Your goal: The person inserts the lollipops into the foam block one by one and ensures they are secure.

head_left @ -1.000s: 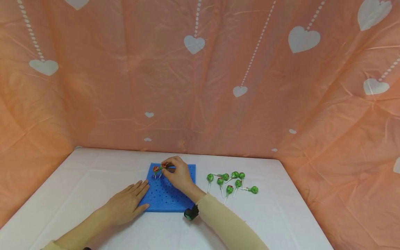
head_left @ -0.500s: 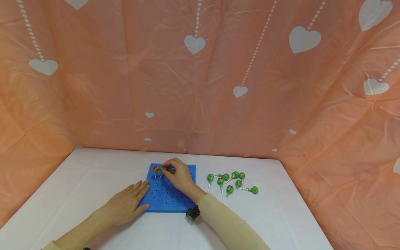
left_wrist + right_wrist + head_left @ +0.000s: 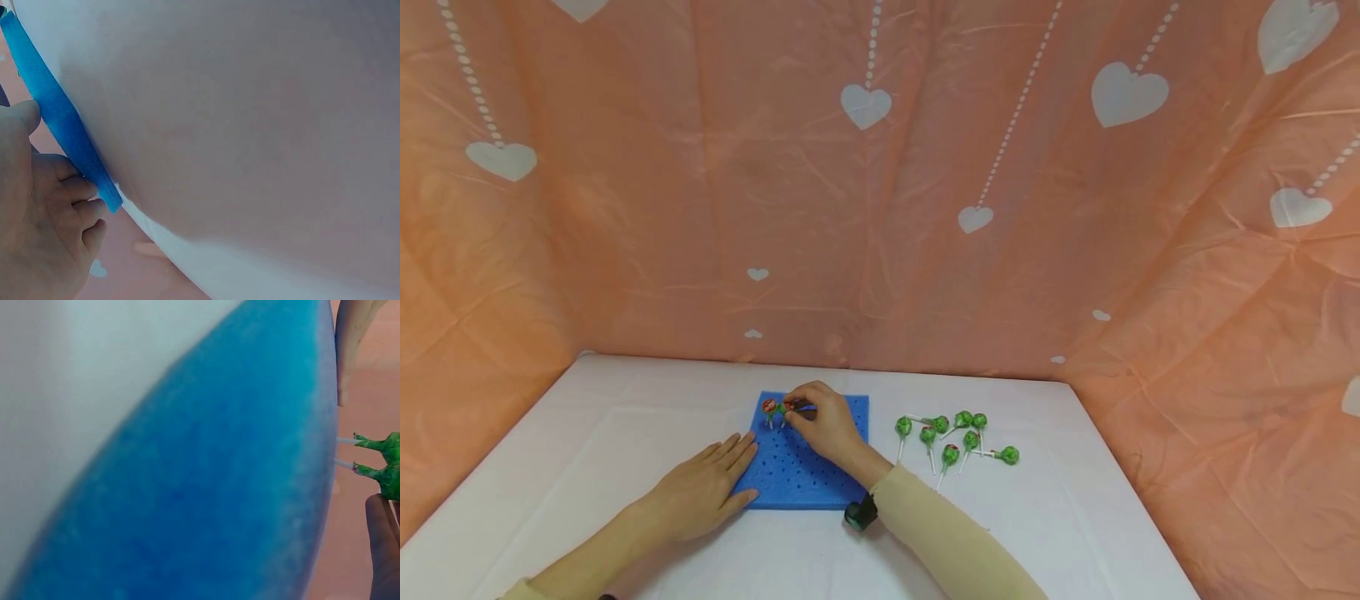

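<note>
A blue foam board [image 3: 790,483] dotted with small holes lies on the table. Two wrapped lollipops stand side by side near its far left corner, sticks down in the foam. My right hand [image 3: 831,425] pinches the head of the right-hand lollipop [image 3: 786,408] between thumb and fingers. Just left of it stands the other lollipop [image 3: 769,407], untouched by the fingers. In the right wrist view, a fingertip is right at the green wrapper of the lower lollipop [image 3: 390,481]. My left hand [image 3: 703,490] rests flat, fingers straight, along the board's left edge.
Several green-wrapped lollipops [image 3: 951,456] lie loose on the white tabletop [image 3: 1060,517], right of the board. An orange curtain [image 3: 925,275] with white hearts surrounds the table at the back and sides.
The pinched lollipop has sunk slightly toward the board, my right fingers moving down and a little left with it. Its neighbour's head has shifted slightly left. My left hand stays put.
</note>
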`<state>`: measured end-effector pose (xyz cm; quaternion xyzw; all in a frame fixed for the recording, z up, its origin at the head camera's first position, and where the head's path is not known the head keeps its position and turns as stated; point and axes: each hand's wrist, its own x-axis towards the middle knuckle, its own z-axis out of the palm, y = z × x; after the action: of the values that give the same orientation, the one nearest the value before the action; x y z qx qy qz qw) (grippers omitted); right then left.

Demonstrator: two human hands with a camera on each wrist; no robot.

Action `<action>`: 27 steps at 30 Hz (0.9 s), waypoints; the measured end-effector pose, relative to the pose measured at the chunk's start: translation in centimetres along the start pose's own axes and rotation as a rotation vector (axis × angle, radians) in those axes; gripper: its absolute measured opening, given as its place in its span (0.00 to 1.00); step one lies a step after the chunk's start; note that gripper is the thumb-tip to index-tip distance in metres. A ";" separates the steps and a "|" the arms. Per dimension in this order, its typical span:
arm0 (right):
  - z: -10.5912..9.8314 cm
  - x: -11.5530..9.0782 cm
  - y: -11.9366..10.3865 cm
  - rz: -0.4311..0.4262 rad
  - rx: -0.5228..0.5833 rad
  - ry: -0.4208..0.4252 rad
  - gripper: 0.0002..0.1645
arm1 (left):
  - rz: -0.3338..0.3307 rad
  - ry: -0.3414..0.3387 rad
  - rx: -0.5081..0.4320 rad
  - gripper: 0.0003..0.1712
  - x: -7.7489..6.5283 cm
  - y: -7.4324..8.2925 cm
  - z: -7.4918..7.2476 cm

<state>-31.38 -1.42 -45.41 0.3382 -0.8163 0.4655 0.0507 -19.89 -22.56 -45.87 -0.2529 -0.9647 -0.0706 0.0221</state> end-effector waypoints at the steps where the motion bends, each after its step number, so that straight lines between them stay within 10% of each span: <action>1: 0.0 0.0 0.0 0.004 0.001 -0.005 0.11 | 0.001 0.000 0.000 0.40 0.0 0.0 0.0; 27: -2.9 -1.7 -1.0 0.044 0.067 -0.054 0.23 | 0.000 -0.001 0.003 0.40 0.0 0.1 0.1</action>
<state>-30.17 1.45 -43.73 0.3339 -0.8087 0.4843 0.0072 -19.88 -22.47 -45.92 -0.2527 -0.9648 -0.0688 0.0217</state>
